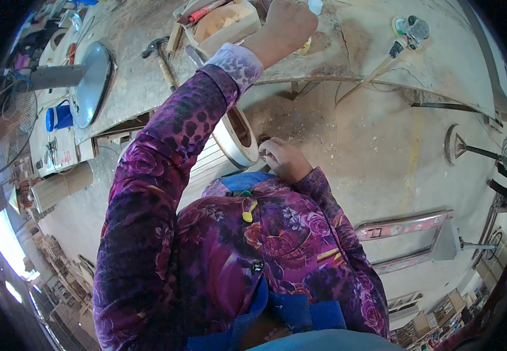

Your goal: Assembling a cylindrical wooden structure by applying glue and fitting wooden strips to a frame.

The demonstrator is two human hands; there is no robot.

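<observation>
Head view, taken from its middle: one cage fan (pixel 7 126) stands between nine and ten o'clock, then one blue bucket (pixel 60 117), its contents too small to make out, and one round blue-grey disc (pixel 92 85) at ten o'clock on a grey post. On the bench (pixel 359 55) lie one hammer (pixel 165 69) at eleven o'clock and, just beside it, one metal blade (pixel 195 57). One open pale box (pixel 227 42), a little before twelve, contains one red-handled tool (pixel 205 11) and a brown-orange mass (pixel 221 23). Close to the centre, toward half past eleven, is one slatted vessel (pixel 243 155) with a pale rim and an oval, brown-walled opening; the left forearm crosses in front of part of it. Just past twelve, the left hand (pixel 285 29) is over the bench, fingers cut off by the upper edge, so its grip cannot be told; one small whitish thing (pixel 315 7) shows next to it. The right hand (pixel 285 159) is at the vessel's rim, its grip narrow with bent fingers; whether it holds anything cannot be told. One hosed power tool (pixel 411 32) lies between one and two, one pink-edged frame (pixel 406 225) near four, and one round-based stand (pixel 455 144) near three.
</observation>
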